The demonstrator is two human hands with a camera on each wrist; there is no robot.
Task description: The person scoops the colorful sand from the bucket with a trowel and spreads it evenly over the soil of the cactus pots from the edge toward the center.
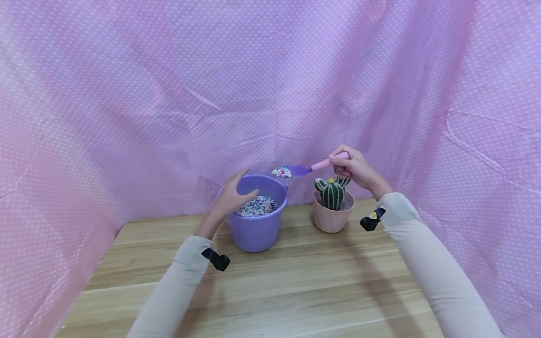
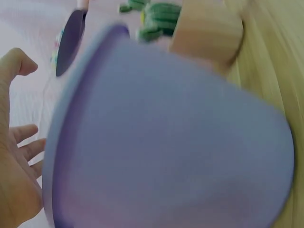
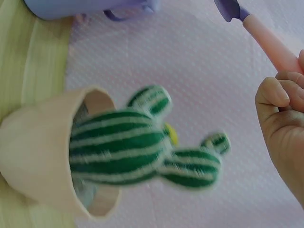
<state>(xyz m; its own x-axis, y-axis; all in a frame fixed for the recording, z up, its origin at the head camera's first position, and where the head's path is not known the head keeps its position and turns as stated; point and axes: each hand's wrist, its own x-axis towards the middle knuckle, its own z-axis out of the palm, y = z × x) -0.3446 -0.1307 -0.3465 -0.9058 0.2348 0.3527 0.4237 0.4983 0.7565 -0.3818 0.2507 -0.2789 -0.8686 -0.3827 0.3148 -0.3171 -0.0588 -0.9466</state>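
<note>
My right hand [image 1: 351, 164] grips the pink handle of a small trowel [image 1: 301, 171] with a purple blade. Colourful pebbles [image 1: 281, 172] lie heaped on the blade, which is held level above the right rim of a purple bucket [image 1: 256, 234]. More small mixed-colour pebbles [image 1: 258, 206] fill part of the bucket. Over its left rim, my left hand [image 1: 233, 193] is spread with thumb and fingers apart, holding nothing. Below the right hand stands a green striped cactus [image 3: 118, 147] in a peach pot [image 1: 331, 217]; grey material shows around its base.
The bucket and pot stand side by side near the back of a wooden table [image 1: 270, 291]. A pink dotted cloth [image 1: 270, 94] hangs behind and at both sides. The bucket's handle [image 3: 123, 15] shows in the right wrist view.
</note>
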